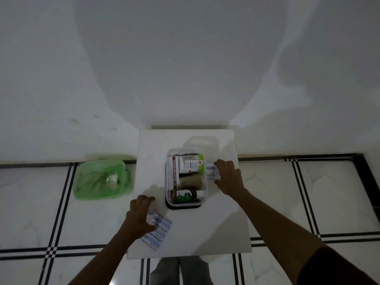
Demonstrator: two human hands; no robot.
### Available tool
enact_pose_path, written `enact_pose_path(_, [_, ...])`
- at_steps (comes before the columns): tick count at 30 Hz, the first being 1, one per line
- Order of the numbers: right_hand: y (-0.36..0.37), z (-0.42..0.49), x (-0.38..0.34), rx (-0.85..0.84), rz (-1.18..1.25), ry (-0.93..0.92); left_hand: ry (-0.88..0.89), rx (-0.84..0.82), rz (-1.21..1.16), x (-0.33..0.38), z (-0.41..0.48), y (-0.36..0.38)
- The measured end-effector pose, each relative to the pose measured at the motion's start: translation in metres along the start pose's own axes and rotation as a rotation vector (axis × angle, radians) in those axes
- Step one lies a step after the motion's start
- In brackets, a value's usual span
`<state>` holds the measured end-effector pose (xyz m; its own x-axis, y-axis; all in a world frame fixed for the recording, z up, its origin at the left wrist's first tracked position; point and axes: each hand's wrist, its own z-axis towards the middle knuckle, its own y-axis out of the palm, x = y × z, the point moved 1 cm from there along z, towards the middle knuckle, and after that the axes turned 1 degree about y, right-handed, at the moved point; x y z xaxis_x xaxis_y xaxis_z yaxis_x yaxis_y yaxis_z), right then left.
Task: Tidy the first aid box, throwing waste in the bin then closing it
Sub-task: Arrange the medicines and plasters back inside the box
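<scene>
The clear first aid box (169, 177) stands open on a small white table (218, 227), resting on its dark lid. Inside lie an ointment carton, a cotton bud pack, a brown bandage roll and a green antiseptic bottle (186, 196). My right hand (227, 176) rests just right of the box, fingers on a small white packet (210, 170). At the table's front left, my left hand (140, 215) presses on a strip of antiseptic bandages (161, 231). A green bin (100, 178) with crumpled waste inside sits on the floor to the left.
A white wall rises right behind the table. White floor tiles with black stripes surround it. My legs show below the table's front edge.
</scene>
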<state>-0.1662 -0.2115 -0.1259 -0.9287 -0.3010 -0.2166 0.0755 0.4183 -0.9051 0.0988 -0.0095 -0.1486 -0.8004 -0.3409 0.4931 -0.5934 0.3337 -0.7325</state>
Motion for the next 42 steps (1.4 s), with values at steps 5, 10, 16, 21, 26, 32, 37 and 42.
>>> enact_pose_path(5, [0.007,0.008,-0.003,-0.067,-0.033,0.077,0.018,0.011,-0.01,-0.011,0.002,0.003])
enact_pose_path(10, [0.01,0.008,-0.002,-0.091,0.011,0.169,0.013,-0.014,0.042,-0.011,0.001,0.005])
enact_pose_path(16, [0.011,0.007,0.004,-0.052,0.24,0.264,-0.007,0.025,-0.072,-0.01,-0.003,0.002])
enact_pose_path(21, [-0.005,-0.004,0.006,0.077,0.614,0.383,-0.219,0.081,-0.365,-0.007,-0.011,-0.018])
enact_pose_path(26, [-0.04,-0.029,-0.008,0.176,1.079,0.52,-0.402,0.239,-0.877,0.0,-0.025,-0.06])
enact_pose_path(32, [-0.074,-0.066,-0.047,0.088,1.282,0.488,-0.315,0.398,-1.135,0.036,-0.028,-0.113])
enact_pose_path(37, [-0.079,-0.086,-0.074,0.247,1.063,0.294,-0.222,0.479,-1.211,0.072,-0.014,-0.135])
enact_pose_path(42, [-0.056,-0.078,-0.093,0.038,0.993,0.241,-0.141,0.383,-1.21,0.1,0.004,-0.132])
